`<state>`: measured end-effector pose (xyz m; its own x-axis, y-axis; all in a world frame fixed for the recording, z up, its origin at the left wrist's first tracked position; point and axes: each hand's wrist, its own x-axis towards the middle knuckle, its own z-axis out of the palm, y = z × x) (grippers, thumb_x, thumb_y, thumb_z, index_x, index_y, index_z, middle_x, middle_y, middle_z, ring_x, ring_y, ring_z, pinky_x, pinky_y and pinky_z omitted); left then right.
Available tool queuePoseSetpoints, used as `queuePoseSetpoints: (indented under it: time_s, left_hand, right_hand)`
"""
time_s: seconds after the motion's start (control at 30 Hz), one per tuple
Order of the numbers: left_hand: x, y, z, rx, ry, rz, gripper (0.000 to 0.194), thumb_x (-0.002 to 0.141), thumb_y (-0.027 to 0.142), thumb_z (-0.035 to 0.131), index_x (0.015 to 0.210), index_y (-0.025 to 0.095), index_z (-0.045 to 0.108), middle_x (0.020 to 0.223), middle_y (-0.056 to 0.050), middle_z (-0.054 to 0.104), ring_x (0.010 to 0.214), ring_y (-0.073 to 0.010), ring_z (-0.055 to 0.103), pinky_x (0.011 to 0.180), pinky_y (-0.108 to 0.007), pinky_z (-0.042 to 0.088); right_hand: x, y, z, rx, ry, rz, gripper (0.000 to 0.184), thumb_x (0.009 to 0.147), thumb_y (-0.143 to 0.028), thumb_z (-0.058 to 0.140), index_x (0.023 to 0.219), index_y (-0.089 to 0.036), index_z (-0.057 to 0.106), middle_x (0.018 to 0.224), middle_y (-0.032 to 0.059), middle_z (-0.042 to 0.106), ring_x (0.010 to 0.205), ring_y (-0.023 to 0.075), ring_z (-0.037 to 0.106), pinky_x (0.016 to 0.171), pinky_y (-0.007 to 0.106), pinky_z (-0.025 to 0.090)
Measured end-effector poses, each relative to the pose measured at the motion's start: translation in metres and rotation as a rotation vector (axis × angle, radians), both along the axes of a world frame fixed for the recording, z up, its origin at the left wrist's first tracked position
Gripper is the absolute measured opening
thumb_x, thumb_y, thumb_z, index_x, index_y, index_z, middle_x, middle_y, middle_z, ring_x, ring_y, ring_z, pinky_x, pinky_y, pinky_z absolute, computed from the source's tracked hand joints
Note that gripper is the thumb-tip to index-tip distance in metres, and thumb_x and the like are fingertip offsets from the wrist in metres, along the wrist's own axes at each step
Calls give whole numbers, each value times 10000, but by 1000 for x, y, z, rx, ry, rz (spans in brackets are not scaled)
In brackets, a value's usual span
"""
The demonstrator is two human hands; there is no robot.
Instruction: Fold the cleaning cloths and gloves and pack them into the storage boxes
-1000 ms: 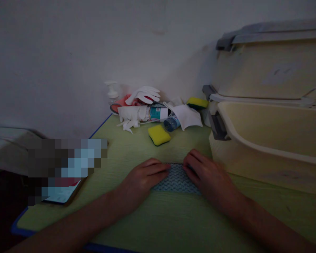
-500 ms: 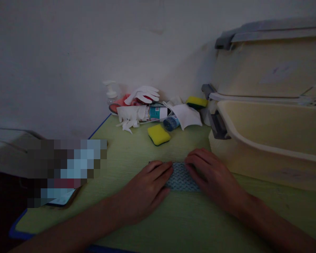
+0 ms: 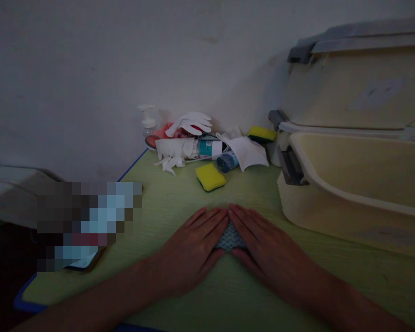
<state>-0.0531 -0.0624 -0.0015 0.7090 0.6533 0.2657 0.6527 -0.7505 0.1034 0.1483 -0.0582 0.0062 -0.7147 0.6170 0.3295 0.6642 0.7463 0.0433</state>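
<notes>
A small blue-grey knitted cloth (image 3: 229, 240) lies flat on the green table (image 3: 180, 203), mostly covered by my hands. My left hand (image 3: 193, 249) rests flat on its left part, fingers stretched out and close together. My right hand (image 3: 259, 249) lies flat on its right part, fingers extended too. The fingertips of both hands nearly touch above the cloth. Only a small wedge of cloth shows between them.
A yellow sponge (image 3: 210, 177) lies beyond my hands. At the wall sits a heap: white gloves (image 3: 190, 123), a lying bottle (image 3: 204, 148), a pump bottle (image 3: 148, 121), another sponge (image 3: 261, 134). A cream plastic bin (image 3: 352, 184) fills the right. A phone (image 3: 79, 258) lies left.
Both hands slid toward each other over the cloth until their fingertips almost meet. Far less of the cloth is visible now than a second ago.
</notes>
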Motion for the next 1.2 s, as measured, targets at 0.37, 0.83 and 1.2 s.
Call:
queuePoseSetpoints:
  time_s: [0.37,0.83,1.2]
  left_hand:
    - [1,1,-5,10,98,32,562,920,341,360,1396,82,210,1460,-138,306,1369,-191,229,1119,-372,237]
    - [-4,2,0,-42,127,3,593,919,363,362,1409,86,173,1485,-152,231,1383,-200,178,1120,-370,235]
    - [-5,4,-2,-96,83,28,509,946,315,300,1412,140,190,1494,-101,228,1386,-151,160,1127,-342,217]
  right_hand:
    - [2,2,-4,-107,-42,-2,580,848,-310,465,1311,33,402,1350,251,415,1252,300,416,998,463,404]
    - [9,3,-2,-190,-94,23,651,860,-373,452,1368,12,318,1416,223,317,1304,288,333,1035,455,352]
    - [6,3,-2,-187,-105,-21,579,901,-336,353,1370,3,320,1416,205,332,1296,278,352,1026,463,358]
